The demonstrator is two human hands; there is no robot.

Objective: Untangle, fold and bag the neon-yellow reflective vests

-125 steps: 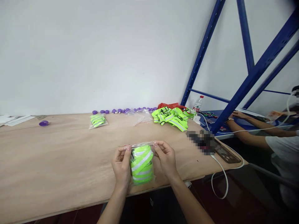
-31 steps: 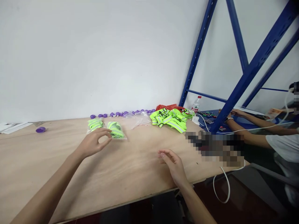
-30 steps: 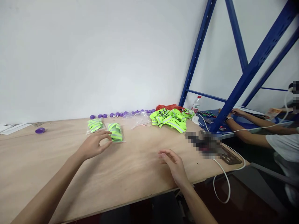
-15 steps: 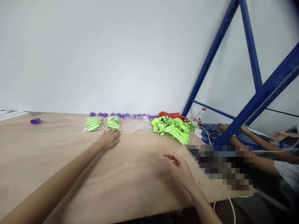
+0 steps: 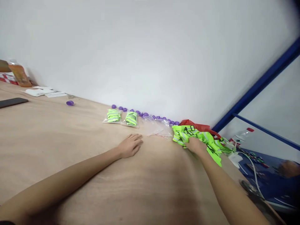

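"Resting my left hand [image 5: 130, 146] palm down on the wooden table [image 5: 70, 140], fingers loosely spread, gripping nothing."

"And your right?"

"My right hand [image 5: 196, 145] is at the heap of lime-green reflective straps [image 5: 209, 139], touching it. Its fingertips are hidden there, so I can't tell whether they grasp any."

"Where is that heap?"

"On the right of the table, in front of some red material [image 5: 197, 125] and just beside the flat clear bags [image 5: 152, 125]."

"What lies beyond your left hand?"

"Two bagged bundles [image 5: 131, 118] of green straps, side by side and apart from my fingers. Behind them, a row of purple pieces [image 5: 145, 114] runs along the foot of the white wall [image 5: 140, 62]."
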